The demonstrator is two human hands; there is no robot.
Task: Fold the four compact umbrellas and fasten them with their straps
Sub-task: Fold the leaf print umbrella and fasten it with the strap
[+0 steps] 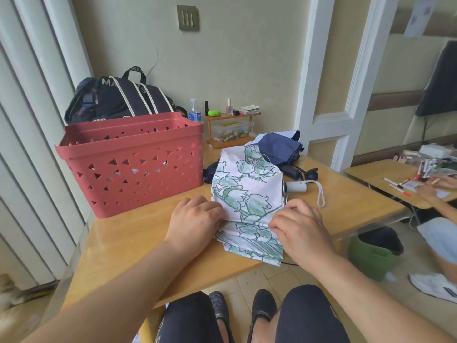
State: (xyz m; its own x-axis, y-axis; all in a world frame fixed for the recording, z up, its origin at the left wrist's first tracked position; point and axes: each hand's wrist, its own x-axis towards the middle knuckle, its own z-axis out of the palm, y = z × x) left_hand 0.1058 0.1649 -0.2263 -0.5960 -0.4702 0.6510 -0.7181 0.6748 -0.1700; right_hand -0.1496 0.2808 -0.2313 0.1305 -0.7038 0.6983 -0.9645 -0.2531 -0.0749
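Note:
A white compact umbrella (247,194) printed with green flowers lies collapsed on the wooden table (123,243), its canopy loose and partly pleated. My left hand (195,219) grips the canopy's left edge with curled fingers. My right hand (299,226) pinches a fold of the fabric on the right side. The umbrella's white handle (296,187) with a white wrist loop (320,194) pokes out to the right. Behind it lies a navy blue umbrella (279,147), unfastened, with black handles (300,172) beside it.
A red perforated basket (131,164) stands at the left of the table, a dark backpack (118,97) behind it. A small wooden shelf (232,127) with bottles sits at the back. Another person's arm (440,194) works at the table on the right. A green bin (373,253) stands below.

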